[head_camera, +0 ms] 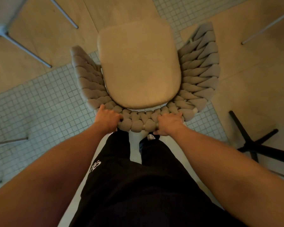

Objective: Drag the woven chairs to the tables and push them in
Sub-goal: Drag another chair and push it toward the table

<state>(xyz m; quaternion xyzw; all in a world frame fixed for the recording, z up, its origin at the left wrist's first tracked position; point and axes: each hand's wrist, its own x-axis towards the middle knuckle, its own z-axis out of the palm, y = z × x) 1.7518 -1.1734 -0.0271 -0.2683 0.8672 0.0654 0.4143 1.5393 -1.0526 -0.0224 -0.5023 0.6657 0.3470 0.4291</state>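
I look straight down on a woven chair (200,66) with a thick grey braided back and arms and a tan seat cushion (138,66). It stands directly in front of my legs. My left hand (107,119) grips the top of the braided backrest on its left side. My right hand (168,122) grips the same rim on its right side. Both hands have the fingers curled over the weave. The chair's legs are hidden beneath the seat.
Small white floor tiles (39,102) run diagonally between wood-look floor areas. A white chair with thin grey legs (28,49) stands at the upper left. A black cross-shaped table base (252,145) sits at the right. More thin legs (267,27) show at the upper right.
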